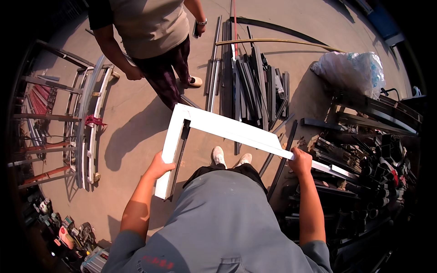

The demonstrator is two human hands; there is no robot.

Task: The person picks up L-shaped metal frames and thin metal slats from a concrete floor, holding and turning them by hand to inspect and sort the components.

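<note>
A white L-shaped frame piece (225,128) is held up in front of my body, its corner pointing away from me to the left. My left hand (160,165) is closed around the short arm, which ends near my left side and shows a dark channel along its inner edge. Toward the right, my right hand (300,161) grips the narrow part of the long arm. Past that hand a thin white length continues over the piled stock. My fingers' undersides are hidden behind the frame piece.
Another person (148,29) stands ahead to the left, near the frame's corner. Dark metal profiles (255,86) lie on the ground ahead. A rack (86,123) stands left, tools (66,236) lie lower left. Right are a plastic-wrapped bundle (350,70) and stacked tubes (378,182).
</note>
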